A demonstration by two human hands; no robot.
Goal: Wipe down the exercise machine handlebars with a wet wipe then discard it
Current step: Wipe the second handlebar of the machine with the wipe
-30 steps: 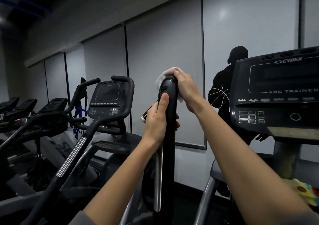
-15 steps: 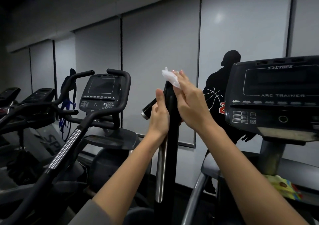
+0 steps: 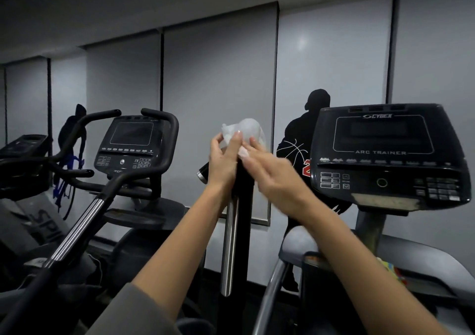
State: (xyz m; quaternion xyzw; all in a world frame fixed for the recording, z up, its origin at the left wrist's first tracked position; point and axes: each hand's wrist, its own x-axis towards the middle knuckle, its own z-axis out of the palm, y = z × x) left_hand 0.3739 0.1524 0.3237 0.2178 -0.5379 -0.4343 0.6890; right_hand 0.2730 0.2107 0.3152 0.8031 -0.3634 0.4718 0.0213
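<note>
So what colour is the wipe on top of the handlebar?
White: the wet wipe, seen in the head view.

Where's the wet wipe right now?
In the head view, the wet wipe is near centre, draped over the top of the upright black handlebar, with the left hand and right hand both on it.

Both hands up at top of the black upright handlebar w/ chrome strip. White crumpled wet wipe sits over its tip. Left hand pinches wipe's left edge, fingers up; right hand, blurred, fingertips on wipe. Black Cybex Arc Trainer console at right, second black console at left.
</note>
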